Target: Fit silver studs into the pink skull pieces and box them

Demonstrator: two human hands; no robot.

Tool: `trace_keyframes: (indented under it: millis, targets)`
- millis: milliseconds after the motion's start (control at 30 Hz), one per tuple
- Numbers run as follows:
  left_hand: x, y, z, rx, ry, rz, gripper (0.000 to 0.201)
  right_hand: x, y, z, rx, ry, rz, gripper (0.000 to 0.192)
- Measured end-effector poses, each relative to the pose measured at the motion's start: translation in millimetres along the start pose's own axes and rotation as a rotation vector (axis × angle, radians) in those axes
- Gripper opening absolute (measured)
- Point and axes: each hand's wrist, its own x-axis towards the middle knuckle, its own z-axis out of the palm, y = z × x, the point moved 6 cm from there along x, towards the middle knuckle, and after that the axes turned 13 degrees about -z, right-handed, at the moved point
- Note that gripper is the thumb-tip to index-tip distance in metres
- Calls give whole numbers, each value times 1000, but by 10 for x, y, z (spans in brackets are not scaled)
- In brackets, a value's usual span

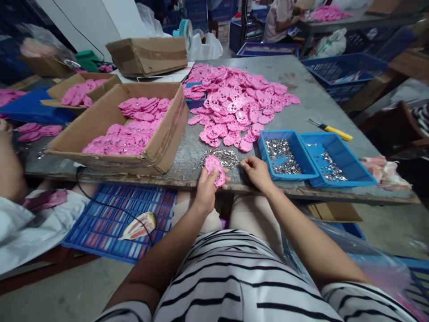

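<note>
My left hand (206,191) grips a pink plastic piece (215,171), flat with a wavy edge and holes, over the table's front edge. Just beyond it lies a pile of small shiny metal parts (223,157) on the tabletop. My right hand (257,173) is at the right end of that pile, thumb and fingertips pinched together. Whatever they hold, if anything, is too small to make out. Beyond both hands spreads a large heap of similar pink pieces (234,100).
A cardboard box (167,143) of pink pieces stands left. Two blue trays (290,174) with metal parts sit right, near a yellow-handled tool (337,132). A neighbouring person's arm (11,165) shows at far left. Blue crates (348,62) stand beyond the table.
</note>
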Motion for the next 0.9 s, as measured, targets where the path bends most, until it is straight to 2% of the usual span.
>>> trace_keyframes:
  millis: [100,200,467,667,767,833,900]
  targets:
    - [12,-32,8,36,-10,-4,41,10,1,-14,5,-6,22,13]
    - [17,-27,-3,44,-5,3,41,6,-30,-28,-83,-60,30,11]
    - [14,-13,-10,53,-2,2,42,-102,-237,16,-400,-301,-32,20]
    - [14,-16,1,55,1,-16,47,-55,-351,107,-597,-488,-111,26]
    - [9,-8,-15,53,6,-16,47,-7,-357,115,-570,-462,-137,24]
    - [8,0,-29,55,9,-9,46,27,-338,85,-444,-361,-119,19]
    - [13,1,-37,53,15,-8,46,46,-307,52,-217,-236,-85,13]
